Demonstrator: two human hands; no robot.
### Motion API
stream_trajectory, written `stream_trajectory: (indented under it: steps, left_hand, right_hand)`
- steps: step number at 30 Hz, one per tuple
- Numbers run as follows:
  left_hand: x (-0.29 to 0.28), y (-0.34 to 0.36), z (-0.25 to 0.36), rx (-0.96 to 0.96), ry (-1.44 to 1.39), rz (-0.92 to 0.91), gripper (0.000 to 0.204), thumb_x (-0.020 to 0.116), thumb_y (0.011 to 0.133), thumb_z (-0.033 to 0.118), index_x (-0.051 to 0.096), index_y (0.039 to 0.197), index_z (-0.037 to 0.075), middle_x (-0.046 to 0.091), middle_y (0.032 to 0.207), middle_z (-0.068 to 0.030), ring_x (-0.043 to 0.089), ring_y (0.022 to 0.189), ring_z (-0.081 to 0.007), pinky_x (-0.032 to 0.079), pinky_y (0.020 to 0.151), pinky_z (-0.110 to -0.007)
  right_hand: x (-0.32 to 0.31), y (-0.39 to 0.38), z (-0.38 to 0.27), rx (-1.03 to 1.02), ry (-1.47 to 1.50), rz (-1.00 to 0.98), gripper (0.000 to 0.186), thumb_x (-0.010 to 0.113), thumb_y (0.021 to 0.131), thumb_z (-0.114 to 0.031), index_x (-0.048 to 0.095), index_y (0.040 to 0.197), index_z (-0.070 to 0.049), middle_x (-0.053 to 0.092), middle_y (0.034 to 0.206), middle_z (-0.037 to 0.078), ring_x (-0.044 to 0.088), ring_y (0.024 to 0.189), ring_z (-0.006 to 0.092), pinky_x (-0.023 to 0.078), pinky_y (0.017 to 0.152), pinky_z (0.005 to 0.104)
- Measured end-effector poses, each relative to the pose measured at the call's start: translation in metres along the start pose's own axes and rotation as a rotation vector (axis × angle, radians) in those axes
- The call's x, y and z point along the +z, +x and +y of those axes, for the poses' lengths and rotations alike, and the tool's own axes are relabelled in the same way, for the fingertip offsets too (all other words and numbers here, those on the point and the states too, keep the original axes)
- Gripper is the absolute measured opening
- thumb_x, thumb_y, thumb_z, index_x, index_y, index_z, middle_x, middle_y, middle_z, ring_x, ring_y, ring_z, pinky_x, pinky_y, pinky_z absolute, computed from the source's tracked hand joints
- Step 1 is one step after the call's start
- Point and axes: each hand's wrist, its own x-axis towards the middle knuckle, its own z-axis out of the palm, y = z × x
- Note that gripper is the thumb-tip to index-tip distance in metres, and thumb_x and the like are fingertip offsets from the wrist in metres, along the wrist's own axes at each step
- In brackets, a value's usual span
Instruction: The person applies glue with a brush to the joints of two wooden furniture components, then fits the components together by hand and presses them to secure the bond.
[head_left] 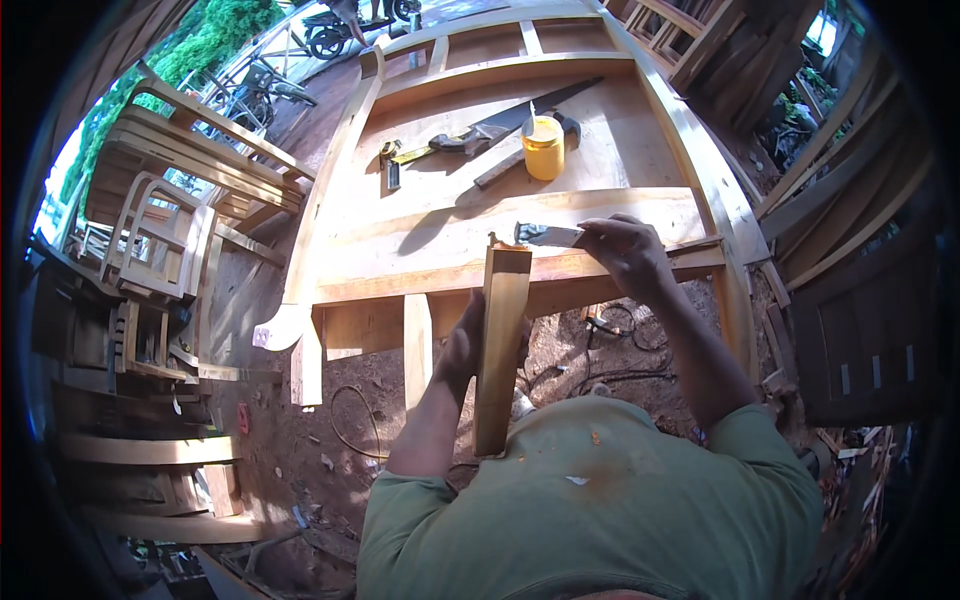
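My left hand [462, 342] grips the side of a wooden post [502, 340], which stands nearly upright in front of my shirt. Orange paste sits on the post's top end, beside the front rail of a large wooden frame [440, 279]. Between the fingers of my right hand [630, 256] is a flat, thin scraper [550, 236], its smeared tip just right of the post's top. Beyond, on the frame's panel, stands a yellow tub [544, 150] with a thin pale piece sticking up from it. The left fingers are partly hidden by the post.
A handsaw [508, 122], a hammer [500, 170] partly behind the tub, and a tape measure [389, 153] lie on the panel. Wooden chair parts [160, 235] stand at left, boards [850, 150] lean at right. Cables [630, 370] run over the dirt floor under the frame.
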Motion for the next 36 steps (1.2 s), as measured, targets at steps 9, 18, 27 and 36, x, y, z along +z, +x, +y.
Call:
stream_trajectory:
  steps: [9, 18, 27, 36]
  left_hand:
    - [0.002, 0.003, 0.002, -0.041, 0.009, -0.083, 0.076, 0.028, 0.099, 0.069, 0.062, 0.108, 0.002, 0.064, 0.08, -0.0154, 0.063, 0.061, -0.0279, 0.054, 0.055, -0.04]
    - [0.001, 0.003, 0.001, -0.095, -0.002, 0.013, 0.074, 0.028, 0.101, 0.066, 0.062, 0.113, 0.001, 0.066, 0.082, -0.0162, 0.065, 0.063, -0.0294, 0.055, 0.057, -0.041]
    - [-0.001, -0.005, 0.004, -0.134, 0.091, 0.026, 0.074, 0.029, 0.101, 0.065, 0.063, 0.115, 0.001, 0.067, 0.084, -0.015, 0.066, 0.07, -0.0274, 0.056, 0.064, -0.041]
    - [-0.006, -0.011, 0.004, -0.143, 0.042, 0.061, 0.073, 0.029, 0.102, 0.065, 0.061, 0.119, 0.001, 0.068, 0.087, -0.0144, 0.066, 0.072, -0.0259, 0.056, 0.065, -0.039]
  right_hand:
    - [0.023, 0.008, 0.0, -0.035, -0.096, 0.193, 0.018, 0.075, 0.088, -0.015, 0.076, 0.103, -0.006, 0.07, 0.086, 0.01, 0.069, 0.077, 0.0216, 0.053, 0.07, 0.0334]
    - [0.036, 0.014, -0.01, 0.152, 0.077, 0.103, 0.019, 0.072, 0.091, -0.01, 0.074, 0.107, -0.001, 0.066, 0.091, 0.007, 0.066, 0.086, 0.014, 0.052, 0.076, 0.0281]
    - [0.046, 0.003, -0.016, 0.021, 0.06, -0.042, 0.022, 0.076, 0.087, -0.018, 0.077, 0.106, -0.008, 0.07, 0.085, 0.009, 0.068, 0.075, 0.0191, 0.052, 0.069, 0.032]
    - [0.054, 0.014, -0.003, -0.128, -0.19, 0.204, 0.022, 0.076, 0.086, -0.018, 0.076, 0.106, -0.009, 0.071, 0.086, 0.01, 0.069, 0.073, 0.021, 0.052, 0.068, 0.0328]
